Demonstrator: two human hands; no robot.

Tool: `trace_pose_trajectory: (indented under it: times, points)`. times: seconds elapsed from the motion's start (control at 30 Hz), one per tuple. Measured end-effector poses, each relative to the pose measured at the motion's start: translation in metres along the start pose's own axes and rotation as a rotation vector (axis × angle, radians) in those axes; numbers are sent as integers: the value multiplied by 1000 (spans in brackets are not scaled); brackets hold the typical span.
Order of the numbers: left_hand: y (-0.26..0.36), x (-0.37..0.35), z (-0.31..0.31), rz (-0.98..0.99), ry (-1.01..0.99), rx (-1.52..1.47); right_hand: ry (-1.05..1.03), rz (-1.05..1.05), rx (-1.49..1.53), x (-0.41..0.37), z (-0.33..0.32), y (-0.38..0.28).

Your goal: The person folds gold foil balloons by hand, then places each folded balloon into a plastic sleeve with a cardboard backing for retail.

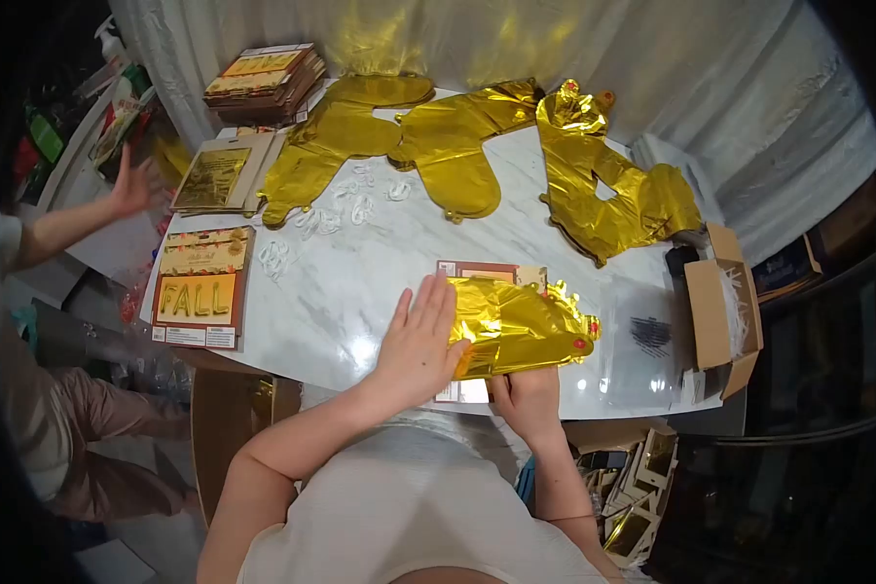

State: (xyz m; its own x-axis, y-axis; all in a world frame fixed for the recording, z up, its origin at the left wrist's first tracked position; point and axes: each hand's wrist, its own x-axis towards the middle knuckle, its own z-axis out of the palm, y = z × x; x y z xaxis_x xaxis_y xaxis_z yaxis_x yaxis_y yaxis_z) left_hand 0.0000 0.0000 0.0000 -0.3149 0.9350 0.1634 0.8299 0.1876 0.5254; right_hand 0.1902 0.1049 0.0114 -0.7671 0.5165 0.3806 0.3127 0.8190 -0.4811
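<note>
A folded gold foil balloon (516,329) lies in front of me, over a printed card package (477,268) that shows along its far edge. My left hand (417,343) rests flat on the foil's left end, fingers stretched out together. Below the near edge, my right hand (532,401) is closed on the balloon, with its fingertips hidden under the foil. Small red spots mark the balloon's right end. Farther back, flat gold foil balloons (448,161) lie spread out, with another crumpled gold balloon (633,195) at the right.
Card packages reading FALL (201,302) and a taller package stack (263,83) stand at left. Bundles of white string (360,209) lie mid-table. Clear plastic sleeves (642,341) and an open carton (720,302) are at right. Another person's hand (134,185) reaches in from the left.
</note>
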Motion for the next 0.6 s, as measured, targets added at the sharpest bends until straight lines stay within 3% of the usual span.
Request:
trace_pose_trajectory:
  times: [0.07,0.6]
  points:
    - [9,0,2,72,-15,254,-11,-11,-5,1,-5,-1]
    - [3,1,13,89,76,244,-45,97,27,-14,3,8]
